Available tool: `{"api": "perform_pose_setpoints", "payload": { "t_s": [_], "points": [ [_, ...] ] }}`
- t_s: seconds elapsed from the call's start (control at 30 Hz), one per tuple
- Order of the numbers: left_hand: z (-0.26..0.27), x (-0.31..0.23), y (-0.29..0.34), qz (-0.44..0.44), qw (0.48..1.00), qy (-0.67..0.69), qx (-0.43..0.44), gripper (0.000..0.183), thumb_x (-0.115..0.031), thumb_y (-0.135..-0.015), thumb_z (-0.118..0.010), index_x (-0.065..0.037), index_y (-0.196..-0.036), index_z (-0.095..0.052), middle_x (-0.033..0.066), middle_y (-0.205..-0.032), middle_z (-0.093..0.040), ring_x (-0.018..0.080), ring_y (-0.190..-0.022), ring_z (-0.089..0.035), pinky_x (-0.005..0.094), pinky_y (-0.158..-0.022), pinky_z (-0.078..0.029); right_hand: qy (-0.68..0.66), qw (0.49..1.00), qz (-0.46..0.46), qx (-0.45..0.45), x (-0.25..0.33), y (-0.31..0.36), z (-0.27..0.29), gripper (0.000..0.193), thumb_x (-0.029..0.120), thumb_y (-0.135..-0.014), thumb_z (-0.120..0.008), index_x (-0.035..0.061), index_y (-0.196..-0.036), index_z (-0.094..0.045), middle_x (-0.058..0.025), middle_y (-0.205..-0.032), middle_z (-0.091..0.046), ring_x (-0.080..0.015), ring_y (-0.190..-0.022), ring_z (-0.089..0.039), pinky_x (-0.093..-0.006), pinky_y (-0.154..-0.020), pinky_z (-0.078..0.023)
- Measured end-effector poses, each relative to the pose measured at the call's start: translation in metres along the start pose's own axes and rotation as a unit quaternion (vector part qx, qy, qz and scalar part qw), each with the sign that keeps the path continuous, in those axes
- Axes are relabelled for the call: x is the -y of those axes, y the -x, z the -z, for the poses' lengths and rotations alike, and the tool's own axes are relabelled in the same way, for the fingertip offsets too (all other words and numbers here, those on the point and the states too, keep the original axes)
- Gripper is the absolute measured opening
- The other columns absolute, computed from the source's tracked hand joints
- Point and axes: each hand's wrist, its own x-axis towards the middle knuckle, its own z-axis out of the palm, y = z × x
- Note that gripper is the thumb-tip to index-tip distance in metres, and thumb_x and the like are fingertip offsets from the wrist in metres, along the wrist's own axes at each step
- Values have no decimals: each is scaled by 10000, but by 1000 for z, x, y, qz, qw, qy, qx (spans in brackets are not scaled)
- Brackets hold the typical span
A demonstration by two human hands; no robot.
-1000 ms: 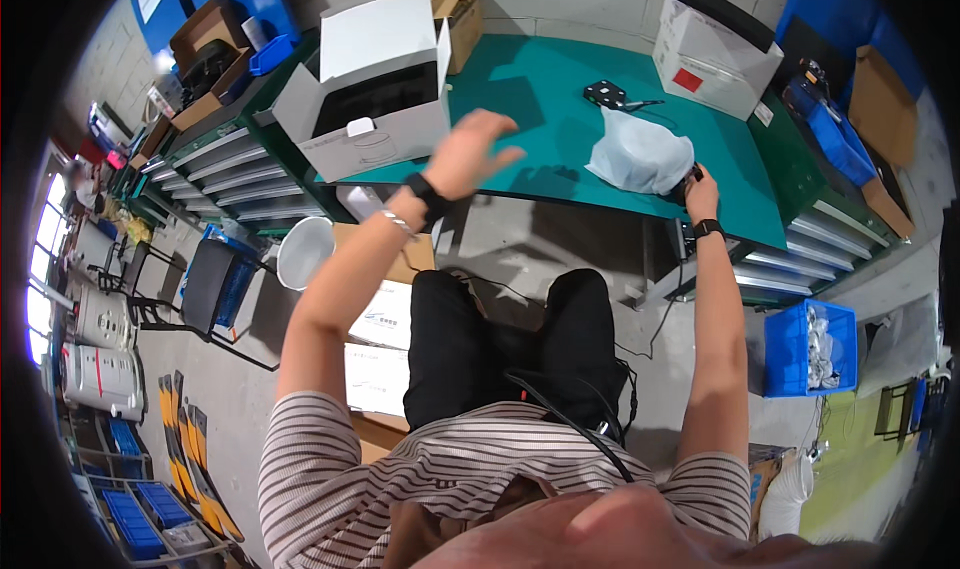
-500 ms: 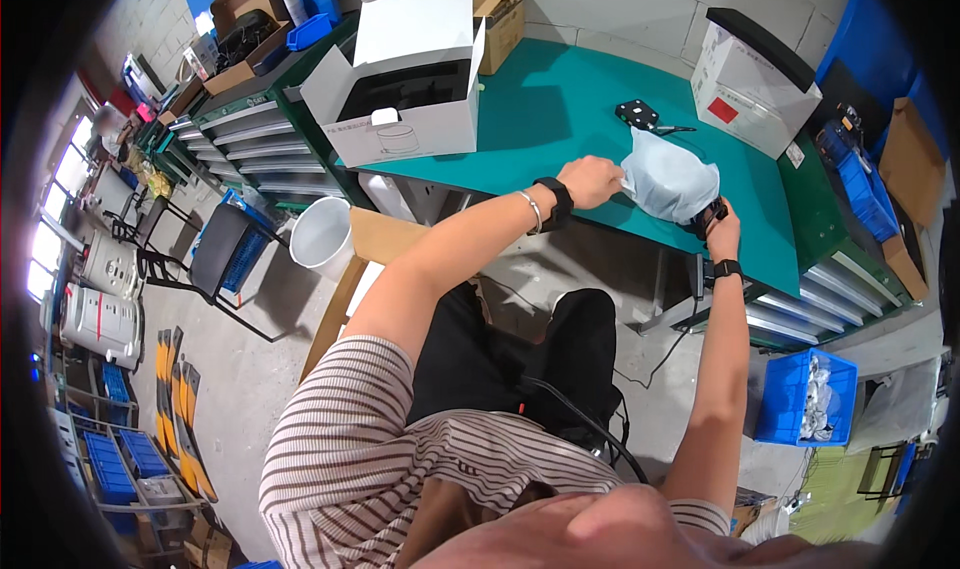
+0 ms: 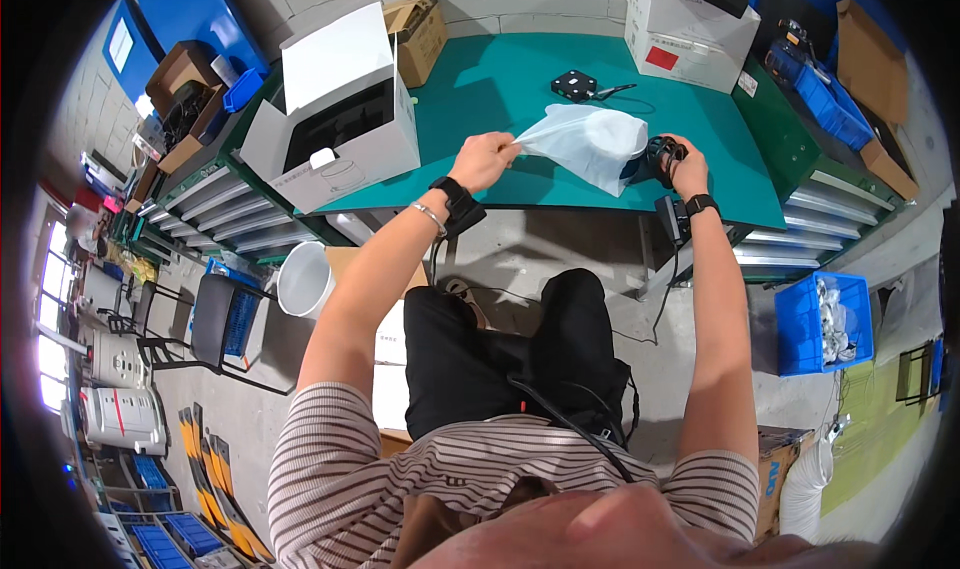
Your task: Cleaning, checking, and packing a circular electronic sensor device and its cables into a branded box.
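Note:
My left hand (image 3: 485, 161) pinches a corner of a thin, translucent white plastic bag (image 3: 560, 141), which is stretched out above the green tabletop. Inside the bag's right part shows a white, round object (image 3: 612, 134); its exact kind I cannot make out. At the right end of the bag, my right hand (image 3: 690, 172) has its fingers curled round a black bundle that looks like looped cable (image 3: 662, 155). Whether this bundle joins the white object is hidden. Behind the bag lies a flat black device (image 3: 575, 85) with a thin black lead.
On the green table (image 3: 500, 69) stand an open white box (image 3: 375, 159) with a dark insert at left, a brown carton (image 3: 422, 44) behind it, and a white box (image 3: 690, 39) at back right. A white bucket (image 3: 305, 281) and a blue crate (image 3: 795, 334) flank me.
My left hand has pulled the bag's corner leftward, so the bag is stretched and the white round object shows through more. My right hand still holds the black bundle. The view has shifted.

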Motion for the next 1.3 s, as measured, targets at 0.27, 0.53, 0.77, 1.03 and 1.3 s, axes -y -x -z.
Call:
{"api": "perform_pose_setpoints", "payload": {
  "t_s": [0.27,0.53,0.77,1.03,1.3],
  "points": [
    [31,-4,-33,108,945,248,-186,235,-179,-870,-536,8,-748,-610,87,-635,-620,148,-627,-644,283,-614,-520,-137,988,-43,55,13,6,-7,551,-197,-727,-354,52,-1129,-637,-45,-739,-586,-91,-606,-541,-224,-519,-408],
    [120,-67,-9,-84,903,342,-245,194,-165,-927,-497,-14,-821,-558,68,-747,-612,154,-736,-649,257,-659,-514,-116,990,-52,54,2,7,-2,478,-184,-782,-376,62,-1086,-653,-54,-793,-598,-115,-626,-575,-261,-557,-479],
    [248,-14,1,-100,847,198,-483,50,0,-821,-577,35,-857,-584,149,-812,-686,194,-677,-702,232,-580,-562,-137,989,-29,52,-17,-3,-8,438,-159,-786,-361,21,-1083,-628,-53,-805,-591,-120,-663,-559,-260,-590,-474],
    [273,87,49,121,808,-128,-563,135,-137,-763,-642,-88,-866,-715,142,-833,-690,289,-796,-679,374,-757,-531,-145,987,-47,48,-20,-2,-7,435,-151,-781,-342,-1,-1089,-611,-46,-815,-586,-119,-675,-558,-252,-605,-474],
    [210,103,24,177,939,-293,14,454,-480,-904,-485,-91,-965,-711,110,-912,-704,289,-840,-662,368,-783,-508,-152,986,-44,47,-24,-3,-8,437,-144,-778,-350,7,-1091,-615,-38,-829,-586,-117,-670,-555,-243,-605,-470]
  ]
}}
